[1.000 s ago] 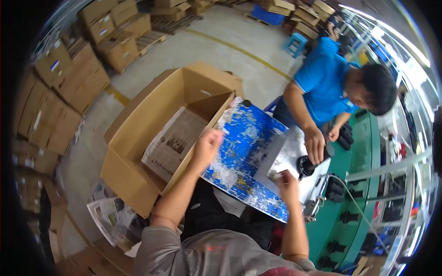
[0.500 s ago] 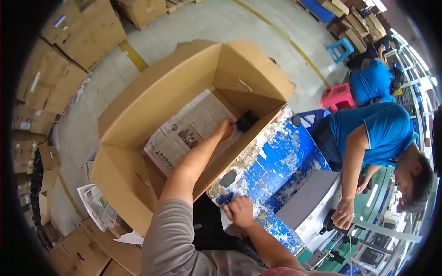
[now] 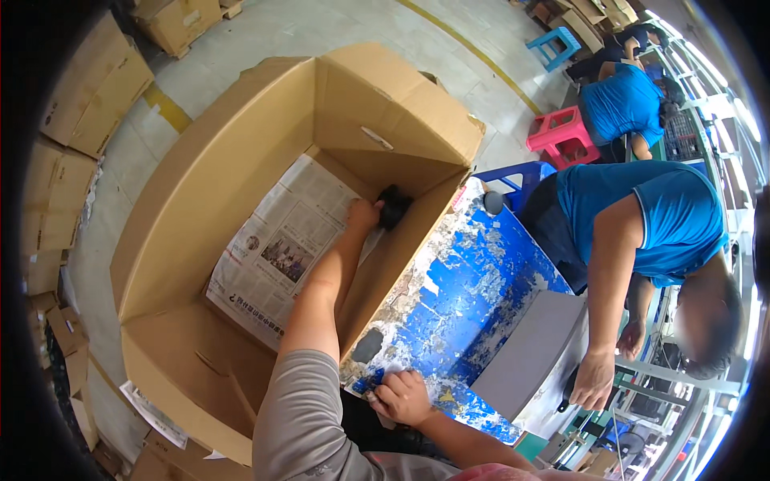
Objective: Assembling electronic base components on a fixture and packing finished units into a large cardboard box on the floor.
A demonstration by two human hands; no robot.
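Inside a large open cardboard box (image 3: 216, 152), my left hand (image 3: 364, 215) is closed at a black rounded object (image 3: 393, 207), whose exact kind I cannot make out. The object is close to the box's right wall, at the far end of a newspaper sheet (image 3: 269, 240) that covers part of the bottom. My right hand (image 3: 403, 398) has its fingers curled over the near edge of a worn blue bench (image 3: 457, 280), beside the box. A dark flat oval patch (image 3: 368, 345) shows on the bench just beyond that hand.
A co-worker in a blue shirt (image 3: 642, 208) leans over a grey sheet (image 3: 529, 353) at right, one hand at a dark part (image 3: 569, 389). Stacked cartons (image 3: 96, 88) line the left. Pink (image 3: 561, 136) and blue stools (image 3: 553, 46) stand farther off.
My view has shifted, so the box and bench appear farther left. My left hand stays at the black object and my right hand at the bench edge. The co-worker's near hand has moved slightly.
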